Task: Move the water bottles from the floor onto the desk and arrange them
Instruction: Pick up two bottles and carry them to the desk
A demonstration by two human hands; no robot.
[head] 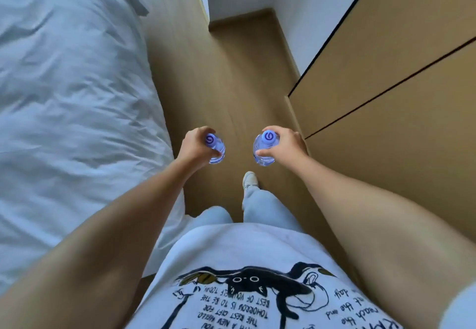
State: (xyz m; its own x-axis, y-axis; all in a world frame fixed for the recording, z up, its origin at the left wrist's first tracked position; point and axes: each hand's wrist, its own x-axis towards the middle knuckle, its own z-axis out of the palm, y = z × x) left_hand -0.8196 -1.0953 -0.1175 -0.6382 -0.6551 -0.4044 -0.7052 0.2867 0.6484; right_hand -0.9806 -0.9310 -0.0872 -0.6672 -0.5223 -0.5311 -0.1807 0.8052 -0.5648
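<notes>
Task status: the lift from the floor appears complete for two bottles; transport is judged to be in progress, while placement and arrangement on the desk remain outstanding. No desk surface can be identified with certainty in this view, so how far the carry has to go cannot be stated. The bed, covered in pale crumpled bedding, fills the left side of the view. A wooden cabinet with dark seams between its panels occupies the right side. Between them runs a narrow strip of wooden floor, which ends at a white wall corner at the top of the view. No further bottles are visible on this strip; whether others wait elsewhere cannot be told. The person stands in this aisle, with a white printed shirt, pale trousers and one shoe visible below the arms. The left hand grips the left bottle around its upper body, fingers curled over the shoulder. The right hand grips the right bottle in the same manner, thumb and fingers wrapped just below the cap. Both bottles are held upright, well above the floor and apart from each other. Each is clear plastic with a blue cap in place, therefore sealed. Contents appear to be water; the fill level cannot be determined from directly above.
</notes>
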